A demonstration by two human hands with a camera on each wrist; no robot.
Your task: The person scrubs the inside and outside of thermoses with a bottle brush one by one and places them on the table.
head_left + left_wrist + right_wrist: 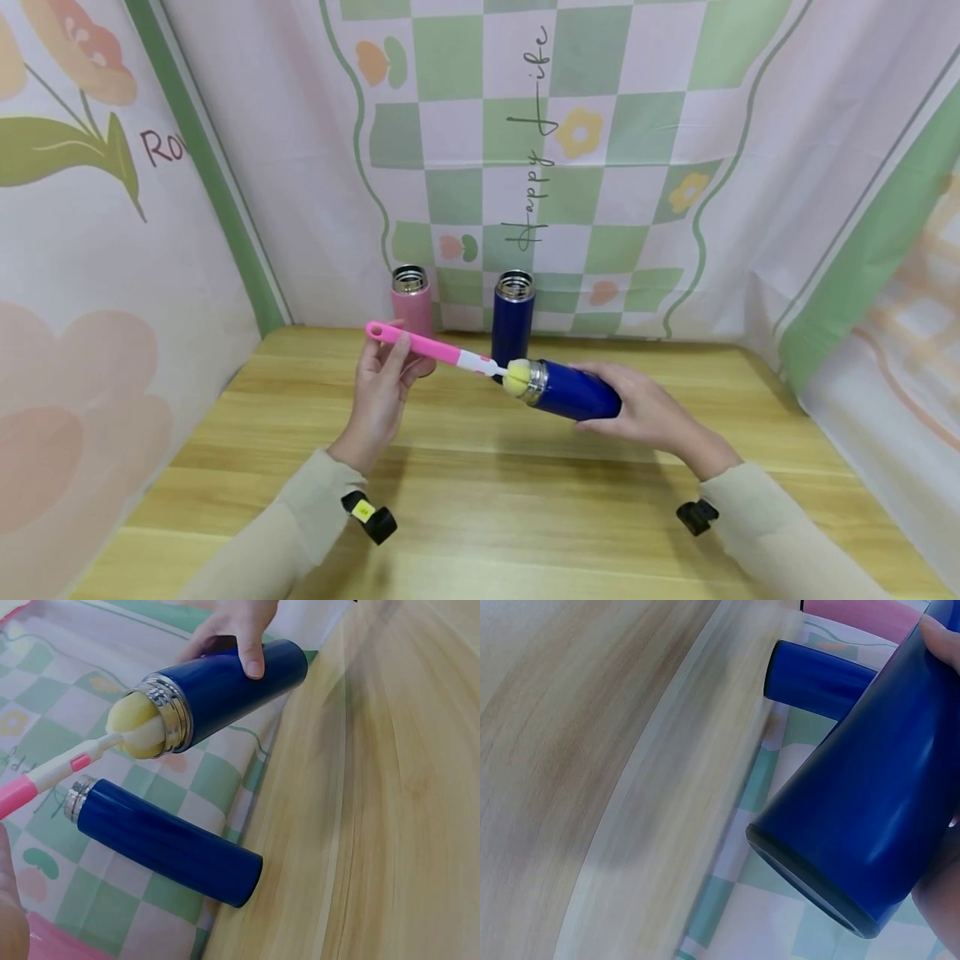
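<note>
My left hand (pixel 381 396) pinches the pink handle of a bottle brush (pixel 431 346). The brush's yellow sponge head (pixel 135 724) sits at the mouth of a blue thermos bottle, partly inside its steel neck (pixel 174 712). That blue thermos (pixel 576 390) is tilted nearly sideways above the table, its mouth facing left. Fingers and thumb of my right hand (pixel 637 406) grip it near its base. In the right wrist view the dark bottom of the held thermos (pixel 810 881) shows, with only part of the hand at the edge.
Behind the hands, a second blue thermos (pixel 513 321) and a pink thermos (pixel 412 300) stand upright and uncapped at the back of the wooden table (pixel 465 517). A checkered cloth (pixel 517 125) hangs behind them, and patterned cloths line both sides.
</note>
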